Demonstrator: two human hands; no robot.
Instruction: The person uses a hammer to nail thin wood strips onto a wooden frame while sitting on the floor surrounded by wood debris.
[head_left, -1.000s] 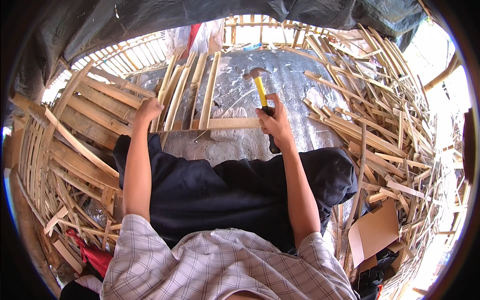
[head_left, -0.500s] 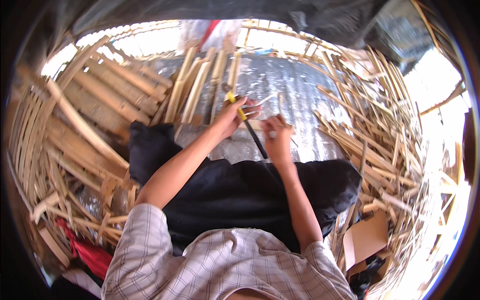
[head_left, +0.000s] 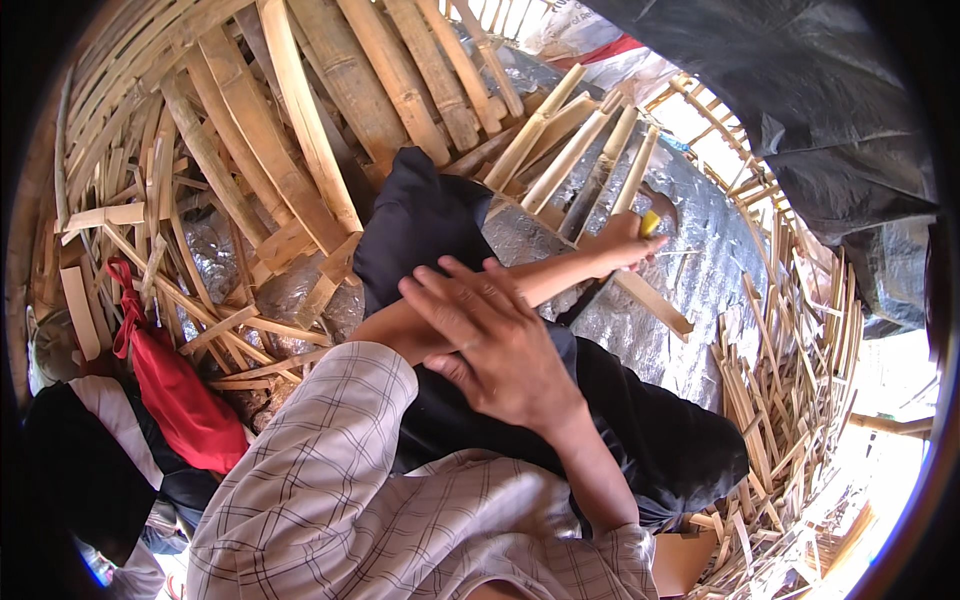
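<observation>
My left hand is closed around a hammer with a yellow and black handle. Its brownish, curved head sticks out beyond the fist, and the black handle end slants back toward my knee. A thin pale sliver pokes out by the fingers; I cannot tell what it is. Just below that fist lies a flat bamboo strip on the grey sheet. My right hand crosses over my left forearm, fingers stretched and spread, holding nothing. Whether its palm touches the forearm is hidden.
Wide split bamboo slats lie at the far left, with shorter bamboo pieces beside them. Loose thin strips pile up on the right. A red cloth bag lies at my left, and dark plastic sheeting hangs at the upper right.
My view has swung left. My right hand has left the place beside the hammer and come back over my left forearm, its fingers opening out. The left hand keeps the hammer.
</observation>
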